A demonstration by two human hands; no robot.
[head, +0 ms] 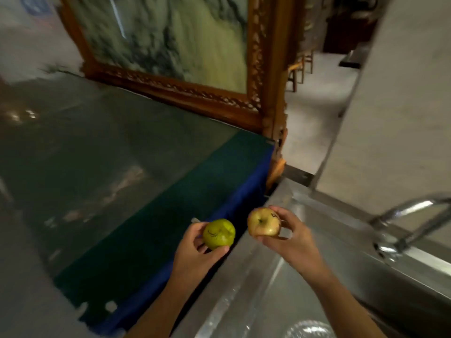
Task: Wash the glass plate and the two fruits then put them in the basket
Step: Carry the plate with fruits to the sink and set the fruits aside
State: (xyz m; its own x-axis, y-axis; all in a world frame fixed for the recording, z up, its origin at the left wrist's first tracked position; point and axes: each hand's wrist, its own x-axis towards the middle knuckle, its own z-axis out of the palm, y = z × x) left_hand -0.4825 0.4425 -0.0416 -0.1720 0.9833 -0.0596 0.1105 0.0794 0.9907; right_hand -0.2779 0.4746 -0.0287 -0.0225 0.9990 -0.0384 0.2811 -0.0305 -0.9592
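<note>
My left hand (195, 252) grips a green fruit (219, 234) with dark marks on its skin, over the right end of the table. My right hand (291, 237) holds a yellow-red apple (263, 222) just above the left rim of the steel sink (246, 284). The two fruits are close together, a small gap between them. A glass plate (308, 329) shows partly at the bottom edge, lying in the sink. No basket is in view.
A steel faucet (407, 220) arches over the sink at the right. The glass-topped table with a blue cloth (246, 191) runs to the left. A large painting in a carved wooden frame (258, 69) leans behind it. A white wall stands at the right.
</note>
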